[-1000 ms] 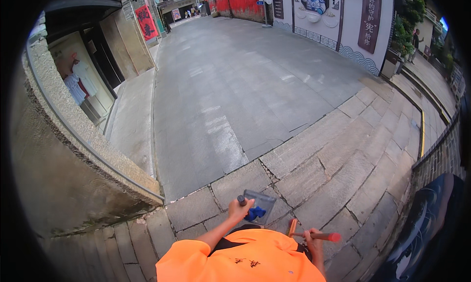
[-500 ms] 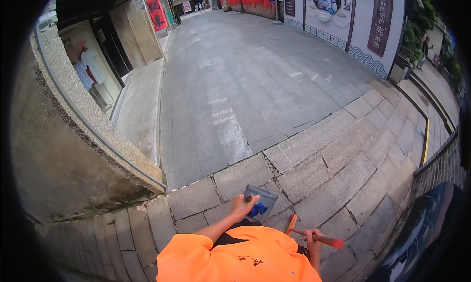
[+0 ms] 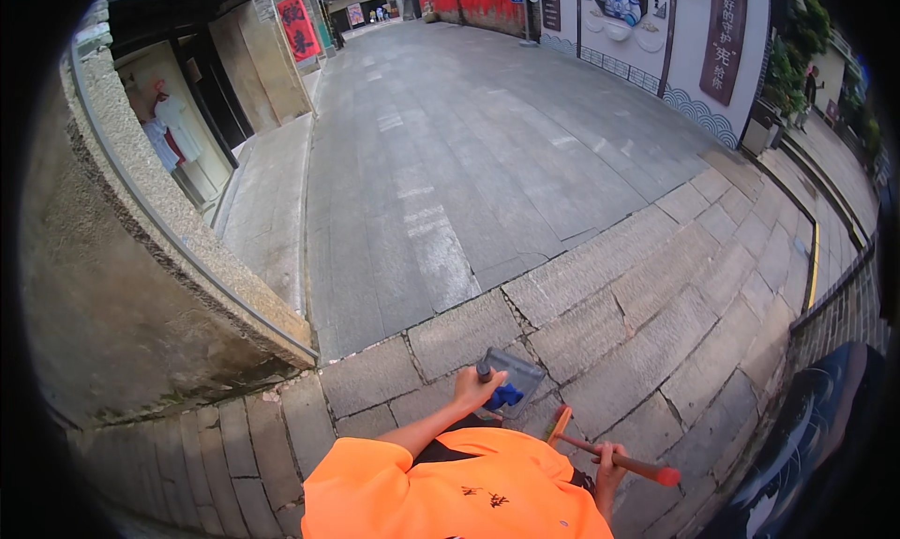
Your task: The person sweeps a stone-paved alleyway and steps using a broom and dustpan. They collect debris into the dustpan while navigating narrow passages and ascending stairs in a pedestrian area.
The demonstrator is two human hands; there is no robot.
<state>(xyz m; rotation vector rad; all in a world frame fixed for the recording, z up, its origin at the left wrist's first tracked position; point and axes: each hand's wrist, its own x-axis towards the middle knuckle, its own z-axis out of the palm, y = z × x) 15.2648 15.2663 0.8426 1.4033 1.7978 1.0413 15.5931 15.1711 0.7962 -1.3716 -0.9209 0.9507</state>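
My left hand (image 3: pixel 476 389) is closed round the dark upright handle of a long-handled dustpan, in front of my body. Below it the grey pan (image 3: pixel 521 366) is over the stone paving. Something bright blue (image 3: pixel 506 396) shows against the pan, beside my fingers; I cannot tell what it is. Lower right, my right hand (image 3: pixel 610 467) grips the reddish stick of a broom (image 3: pixel 647 470), whose red end points out to the right. The broom's orange head (image 3: pixel 560 424) is near my waist, to the right of the dustpan. My orange top (image 3: pixel 459 487) hides part of the ground.
Stone slabs (image 3: pixel 656 323) surround me, and a wide grey lane (image 3: pixel 450 155) runs ahead. A rough wall (image 3: pixel 141 286) with a stone edge stands close on my left. White panels (image 3: pixel 623 33) line the right side. A dark, patterned rounded object (image 3: pixel 806 436) is at the lower right.
My left hand and the dustpan have shifted slightly to the right. My right hand and the broom's red end have also moved a little right and down.
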